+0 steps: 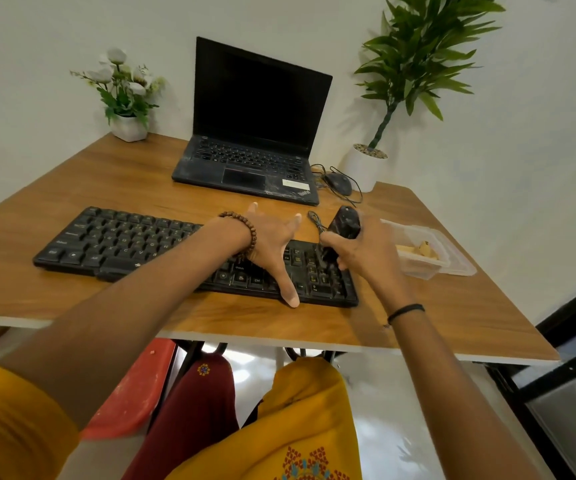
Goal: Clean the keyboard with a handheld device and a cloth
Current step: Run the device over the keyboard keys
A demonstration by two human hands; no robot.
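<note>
We find the keyboard [124, 244] lying slantwise across the front half of the wooden surface [106, 178], with a strip of bare wood between its near side and the surface's front edge. A wider bare band separates it from the open laptop [252, 133] behind. To the left of the keyboard the wood runs free to the edge. On the right the room is tight: a clear plastic container [428, 251] sits just beside the keyboard's right end and near the surface's right edge, and a mouse [338, 183] with its looped cord lies beside the laptop. A flower pot [129, 128] and a white plant pot [364, 168] stand at the back corners. Our left hand [272, 244] is spread wide, palm down, over the right part of the keyboard, and its thumb tip reaches the near edge. Our right hand [366, 251] has its fingers curled round a black handheld device [343, 225], whose lower end points down onto the number keys.
</note>
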